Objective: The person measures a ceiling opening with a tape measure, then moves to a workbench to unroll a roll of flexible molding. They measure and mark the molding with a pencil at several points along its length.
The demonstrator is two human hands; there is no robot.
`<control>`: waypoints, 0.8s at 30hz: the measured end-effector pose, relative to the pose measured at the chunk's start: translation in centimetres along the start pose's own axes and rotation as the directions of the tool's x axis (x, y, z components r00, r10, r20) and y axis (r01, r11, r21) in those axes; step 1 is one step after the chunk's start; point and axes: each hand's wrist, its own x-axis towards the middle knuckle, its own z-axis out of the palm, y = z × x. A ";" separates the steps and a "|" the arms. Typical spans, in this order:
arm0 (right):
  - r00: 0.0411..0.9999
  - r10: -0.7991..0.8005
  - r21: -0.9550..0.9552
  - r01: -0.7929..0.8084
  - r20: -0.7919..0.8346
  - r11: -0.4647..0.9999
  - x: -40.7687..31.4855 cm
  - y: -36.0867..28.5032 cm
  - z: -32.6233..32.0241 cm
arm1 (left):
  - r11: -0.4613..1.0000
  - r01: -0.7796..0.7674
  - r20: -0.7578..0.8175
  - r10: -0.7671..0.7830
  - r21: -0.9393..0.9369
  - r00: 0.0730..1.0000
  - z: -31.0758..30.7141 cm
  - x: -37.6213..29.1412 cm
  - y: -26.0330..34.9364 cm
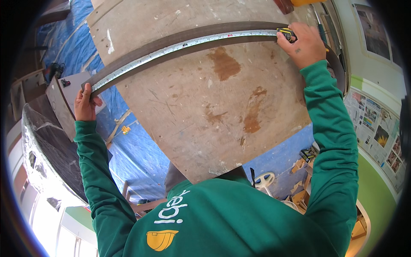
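Note:
A long dark board lies across the worn plywood tabletop, its left end jutting past the table's edge. Along the board runs the extended blade of a tape measure. My left hand grips the board's left end, with the thumb on top at the tip of the blade. At the board's right end, my right hand holds the yellow and black tape measure case. Brown stains mark the plywood below the board.
Blue sheeting covers the floor. A pale panel and a plastic-wrapped item stand at left. A red-brown piece lies at the table's top right. Newspaper covers part of the right wall. Scraps and a white wheel-shaped part are below right.

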 end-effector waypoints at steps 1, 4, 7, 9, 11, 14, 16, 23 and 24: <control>1.000 0.005 -0.025 -0.004 0.030 1.000 0.1 0.0 0.1 | 1.000 0.002 -0.005 -0.002 0.012 1.000 0.0 0.0 0.1; 0.997 0.029 -0.063 -0.024 0.075 0.998 0.4 0.0 0.3 | 0.999 -0.006 -0.027 0.007 0.041 1.000 0.0 0.1 0.2; 0.988 0.068 -0.107 -0.053 0.136 0.993 0.7 -0.2 0.2 | 0.998 -0.014 -0.045 0.016 0.063 0.999 0.0 0.3 0.2; 0.981 0.092 -0.135 -0.069 0.173 0.988 1.0 -0.3 0.0 | 0.996 -0.030 -0.044 0.034 0.082 0.998 -0.1 0.4 0.3; 0.971 0.118 -0.158 -0.086 0.208 0.984 1.3 -0.5 -0.1 | 0.992 -0.060 -0.033 0.064 0.107 0.997 -0.2 0.5 0.4; 0.953 0.153 -0.130 -0.122 0.262 0.984 1.7 -0.6 -0.3 | 0.983 -0.071 -0.061 0.082 0.167 0.995 -0.1 0.5 0.7; 0.947 0.158 -0.147 -0.120 0.279 0.982 1.9 -0.7 -0.4 | 0.977 -0.090 -0.075 0.106 0.192 0.992 0.2 0.5 0.8; 0.950 0.151 -0.145 -0.115 0.272 0.983 1.8 -0.6 -0.4 | 0.958 -0.113 -0.117 0.148 0.264 0.982 0.6 0.4 1.1; 0.947 0.151 -0.130 -0.118 0.282 0.984 1.8 -0.6 -0.4 | 0.956 -0.113 -0.102 0.145 0.272 0.984 0.6 0.4 1.1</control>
